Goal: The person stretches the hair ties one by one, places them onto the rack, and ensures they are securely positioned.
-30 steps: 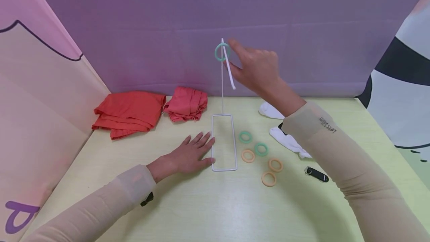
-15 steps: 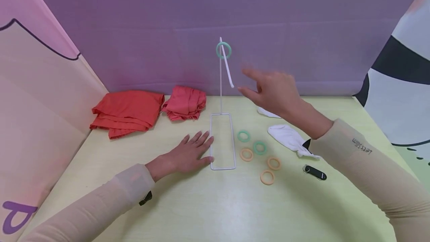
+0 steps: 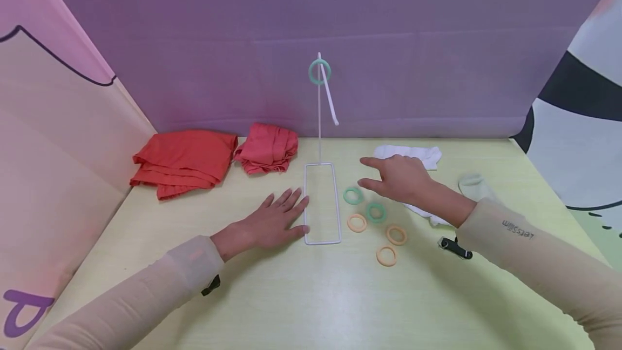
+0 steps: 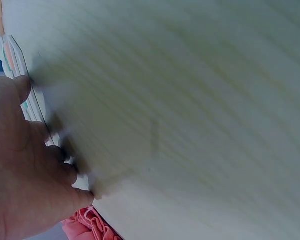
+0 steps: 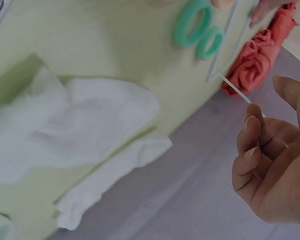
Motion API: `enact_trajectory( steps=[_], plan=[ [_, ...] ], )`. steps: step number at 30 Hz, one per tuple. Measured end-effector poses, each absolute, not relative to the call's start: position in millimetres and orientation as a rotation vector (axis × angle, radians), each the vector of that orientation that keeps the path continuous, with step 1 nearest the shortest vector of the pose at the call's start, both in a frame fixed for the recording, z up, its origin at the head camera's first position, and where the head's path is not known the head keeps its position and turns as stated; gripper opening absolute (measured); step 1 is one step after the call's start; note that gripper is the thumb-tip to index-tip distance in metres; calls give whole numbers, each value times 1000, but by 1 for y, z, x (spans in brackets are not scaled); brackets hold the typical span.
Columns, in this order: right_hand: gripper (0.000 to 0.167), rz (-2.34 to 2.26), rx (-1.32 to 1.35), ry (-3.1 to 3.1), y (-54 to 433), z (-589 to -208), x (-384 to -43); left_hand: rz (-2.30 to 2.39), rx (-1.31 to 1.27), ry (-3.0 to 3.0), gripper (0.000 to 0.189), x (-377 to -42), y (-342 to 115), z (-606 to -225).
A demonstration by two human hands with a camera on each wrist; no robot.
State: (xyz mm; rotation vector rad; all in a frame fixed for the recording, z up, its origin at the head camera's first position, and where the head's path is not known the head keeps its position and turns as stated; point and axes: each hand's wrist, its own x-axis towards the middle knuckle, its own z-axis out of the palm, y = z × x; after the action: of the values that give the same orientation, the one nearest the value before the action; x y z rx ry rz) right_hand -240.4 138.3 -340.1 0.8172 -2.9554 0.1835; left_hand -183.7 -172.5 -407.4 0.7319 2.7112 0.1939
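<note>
A white wire stand (image 3: 336, 204) has a rectangular base, a thin upright and a sloping arm at the top. One green ring (image 3: 312, 81) hangs on that arm. My left hand (image 3: 272, 224) lies flat, fingers spread, its fingertips at the base's left edge. In the head view my right hand (image 3: 399, 178) holds nothing; its index finger and thumb point left, above the loose rings. Two green rings, the farther green ring (image 3: 345, 196) and the nearer green ring (image 3: 369, 214), lie right of the base. Several orange rings, among them one orange ring (image 3: 379, 256), lie close by.
Two folded red cloths, a larger red cloth (image 3: 187, 161) and a smaller red cloth (image 3: 269, 147), lie at the back left. White socks, including a white sock (image 3: 430, 154), lie at the back right. A black nail clipper (image 3: 452, 246) sits near my right sleeve. A purple backdrop (image 3: 418, 85) stands behind.
My right hand has let go of the green ring at the stand's arm and moved down and right. The ring stays hanging and sways slightly. My left hand has not moved.
</note>
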Motion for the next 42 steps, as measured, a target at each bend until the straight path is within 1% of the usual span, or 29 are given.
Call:
enact_trajectory(
  steps=[11,19,32,36,42],
  plan=[
    [62,83,883,-3129,125,-375,-249,187,753,2718,77,-185,-171,-408],
    [63,59,860,-3215,119,-382,-255,178,753,2719,77,-184,-170,-407],
    [65,165,807,-3311,118,-383,-258,186,736,2712,77,-183,-169,-406],
    [61,196,817,-3292,117,-383,-257,183,735,2716,77,-183,-170,-406],
    [48,299,875,-3204,115,-390,-257,187,732,2714,77,-183,-171,-406]
  ],
)
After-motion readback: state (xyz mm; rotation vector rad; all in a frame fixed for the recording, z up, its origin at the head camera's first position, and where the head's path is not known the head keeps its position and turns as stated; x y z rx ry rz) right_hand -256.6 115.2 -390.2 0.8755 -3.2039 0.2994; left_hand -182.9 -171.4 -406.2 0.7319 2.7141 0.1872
